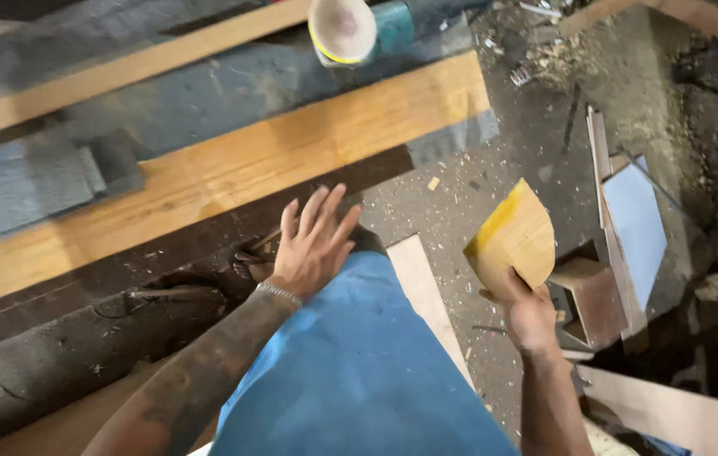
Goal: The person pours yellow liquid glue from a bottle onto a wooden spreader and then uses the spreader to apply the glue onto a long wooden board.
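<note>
View from the head camera, looking down. Nearest the lens, a blue garment [350,371] covers the person's leg and fills the lower centre; its lower edge is cut off by the frame. The left forearm rises from the bottom edge, wearing a metal bracelet [279,294] at the wrist. The left hand [312,249] is open, fingers spread and extended, gripping nothing; it hovers at the knee, and whether it touches the fabric cannot be told. Just beyond its fingers a foot in a dark sandal [253,262] is partly hidden by the hand.

The right forearm enters from the lower right. The right hand [530,317] is closed on the lower corner of a small wooden offcut [513,239], held in the air well apart from the left hand. The offcut has one curved edge and a yellow stain on its upper left part; its lower corner is hidden inside the grip.

Under and behind the offcut, a pale board [426,295] lies on the floor, partly covered by the blue garment. To the right stand a small brown wooden box [597,300] and a light blue panel [636,224], their lower parts lost in shadow. The concrete floor [494,169] bears shavings and debris too small to identify.

Farther off, a long light-wood plank [232,173] runs diagonally, cut off at the left edge. At the top edge, a white bowl with a yellow rim [340,29] is cropped by the frame.
</note>
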